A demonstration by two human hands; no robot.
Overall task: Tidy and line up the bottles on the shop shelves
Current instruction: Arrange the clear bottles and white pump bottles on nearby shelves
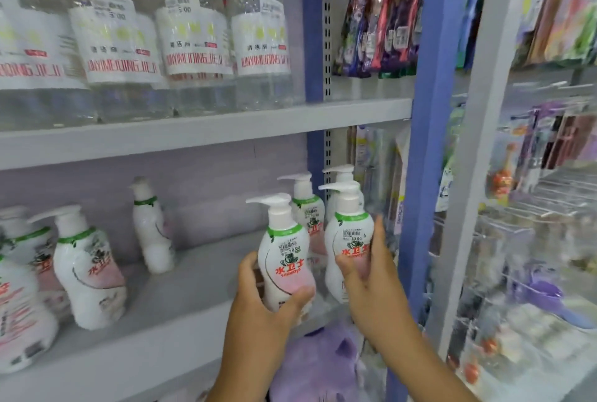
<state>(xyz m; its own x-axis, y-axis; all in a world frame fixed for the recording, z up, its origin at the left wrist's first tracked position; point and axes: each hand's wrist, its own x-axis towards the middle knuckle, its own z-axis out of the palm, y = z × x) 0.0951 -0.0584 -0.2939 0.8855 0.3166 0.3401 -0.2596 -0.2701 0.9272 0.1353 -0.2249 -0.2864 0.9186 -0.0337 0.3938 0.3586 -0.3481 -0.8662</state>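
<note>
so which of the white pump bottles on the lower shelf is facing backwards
The lone pump bottle standing far back near the wall, left of the hands. It shows no printed front label, while the others show their red and green logo forward.

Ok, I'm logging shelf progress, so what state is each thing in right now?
Left hand: gripping the left front pump bottle, upright.
Right hand: gripping the right front pump bottle, upright.
Rear pump bottles: standing upright.
Lone back bottle: upright, apart from others.
Orange-capped clear bottles: upright, lined up.
</note>
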